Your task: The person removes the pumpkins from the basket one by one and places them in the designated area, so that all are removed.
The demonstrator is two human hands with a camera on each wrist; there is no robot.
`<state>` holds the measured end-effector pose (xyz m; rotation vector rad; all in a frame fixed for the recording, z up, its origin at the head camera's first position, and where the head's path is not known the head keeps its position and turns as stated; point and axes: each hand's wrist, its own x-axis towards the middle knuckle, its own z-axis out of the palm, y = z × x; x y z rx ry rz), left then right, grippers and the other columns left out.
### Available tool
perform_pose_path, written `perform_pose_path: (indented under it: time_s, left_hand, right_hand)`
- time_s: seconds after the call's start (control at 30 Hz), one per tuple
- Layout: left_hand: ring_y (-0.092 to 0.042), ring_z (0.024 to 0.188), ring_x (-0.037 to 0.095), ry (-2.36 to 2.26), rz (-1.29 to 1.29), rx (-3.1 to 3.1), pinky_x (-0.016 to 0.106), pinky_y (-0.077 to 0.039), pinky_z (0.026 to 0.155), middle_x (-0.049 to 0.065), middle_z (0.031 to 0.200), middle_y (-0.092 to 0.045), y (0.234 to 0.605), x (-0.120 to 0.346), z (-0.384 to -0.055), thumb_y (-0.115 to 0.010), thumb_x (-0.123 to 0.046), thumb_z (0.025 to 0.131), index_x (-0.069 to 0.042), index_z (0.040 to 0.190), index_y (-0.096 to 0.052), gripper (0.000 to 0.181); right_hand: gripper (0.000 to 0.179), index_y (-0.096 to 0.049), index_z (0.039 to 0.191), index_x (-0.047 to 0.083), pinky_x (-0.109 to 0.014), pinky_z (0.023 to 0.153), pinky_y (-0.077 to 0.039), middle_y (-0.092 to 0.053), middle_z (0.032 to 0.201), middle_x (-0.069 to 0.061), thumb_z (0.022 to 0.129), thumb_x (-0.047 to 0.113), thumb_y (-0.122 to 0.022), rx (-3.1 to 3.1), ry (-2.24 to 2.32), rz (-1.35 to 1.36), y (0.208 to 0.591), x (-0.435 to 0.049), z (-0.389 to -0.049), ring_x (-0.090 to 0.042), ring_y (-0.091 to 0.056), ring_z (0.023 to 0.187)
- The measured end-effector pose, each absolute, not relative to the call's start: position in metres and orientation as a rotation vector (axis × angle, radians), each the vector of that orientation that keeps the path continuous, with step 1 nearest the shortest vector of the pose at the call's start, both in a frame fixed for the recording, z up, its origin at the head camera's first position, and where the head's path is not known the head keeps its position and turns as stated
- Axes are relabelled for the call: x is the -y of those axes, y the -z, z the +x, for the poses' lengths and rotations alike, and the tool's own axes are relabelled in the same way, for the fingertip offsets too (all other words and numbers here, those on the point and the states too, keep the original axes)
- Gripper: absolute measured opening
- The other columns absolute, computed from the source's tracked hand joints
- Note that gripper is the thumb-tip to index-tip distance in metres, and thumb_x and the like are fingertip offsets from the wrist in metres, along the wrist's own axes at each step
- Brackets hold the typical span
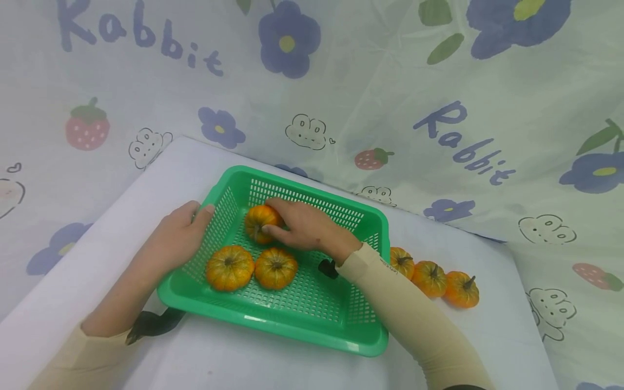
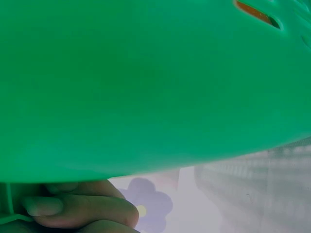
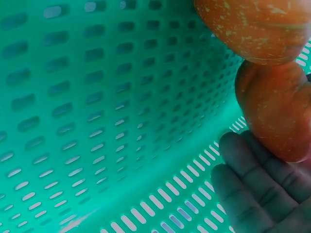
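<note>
Pinching pumpkin [image 1: 257, 219], right hand [image 1: 304, 225] reaches inside green basket [image 1: 273, 321]. Risk: loose pinch could let pumpkin roll into two adjacent pumpkins [image 1: 229, 268]. Left hand [image 1: 177, 235] grips basket's left side; weak hold could permit skidding. Basket contents: three pumpkins, pinched one farthest back.

White-covered surface [image 1: 273, 365], pale backdrop [image 1: 370, 86] behind and at both sides: purple flowers [image 1: 287, 43], strawberries [image 1: 88, 127], outlined rabbits [image 1: 307, 131], "Rabbit" lettering [image 1: 138, 24]. Light soft, diffuse.
</note>
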<state>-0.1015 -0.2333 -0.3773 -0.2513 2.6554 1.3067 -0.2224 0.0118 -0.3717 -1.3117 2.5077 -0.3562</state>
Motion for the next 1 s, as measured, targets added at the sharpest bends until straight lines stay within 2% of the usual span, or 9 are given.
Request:
perform_pose_path:
  time_s: [0.2, 0.47, 0.77, 1.0]
  left_hand:
    - [-0.061, 0.075, 0.027, -1.310, -0.257, -2.652, 0.038, -0.056, 0.059, 0.017, 0.097, -0.061, 0.377, 0.233, -0.101, -0.024, -0.053, 0.113, 0.000, 0.122, -0.049, 0.059]
    - [-0.061, 0.073, 0.027, -1.321, -0.261, -2.645, 0.038, -0.056, 0.058, 0.017, 0.096, -0.061, 0.377, 0.234, -0.100, -0.024, -0.053, 0.112, 0.000, 0.122, -0.049, 0.059]
    - [-0.061, 0.076, 0.027, -1.309, -0.254, -2.658, 0.037, -0.056, 0.060, 0.017, 0.097, -0.061, 0.379, 0.234, -0.100, -0.025, -0.053, 0.112, -0.001, 0.121, -0.049, 0.059]
    - [-0.060, 0.078, 0.028, -1.286, -0.257, -2.676, 0.038, -0.054, 0.061, 0.016, 0.097, -0.060, 0.380, 0.234, -0.101, -0.024, -0.054, 0.112, -0.002, 0.120, -0.050, 0.058]
  right_hand:
    - [0.050, -0.050, 0.146, 0.016, -0.032, 0.082, -0.052, -0.063, 0.109, 0.007, 0.107, 0.047, -0.056, -2.492, 0.453, -1.341, 0.370, -0.013, -0.223, -0.013, -0.061, 0.091]
    - [0.049, -0.053, 0.146, 0.019, -0.030, 0.080, -0.053, -0.066, 0.113, 0.007, 0.105, 0.047, -0.054, -2.513, 0.611, -1.311, 0.367, -0.016, -0.222, -0.015, -0.063, 0.092]
    - [0.051, -0.057, 0.145, 0.018, -0.031, 0.083, -0.053, -0.068, 0.118, 0.005, 0.104, 0.048, -0.052, -2.599, 0.728, -1.283, 0.361, -0.024, -0.221, -0.012, -0.063, 0.092]
    - [0.051, -0.057, 0.145, 0.016, -0.031, 0.080, -0.053, -0.069, 0.109, 0.005, 0.105, 0.048, -0.052, -2.612, 0.854, -1.242, 0.357, -0.031, -0.220, -0.011, -0.062, 0.088]
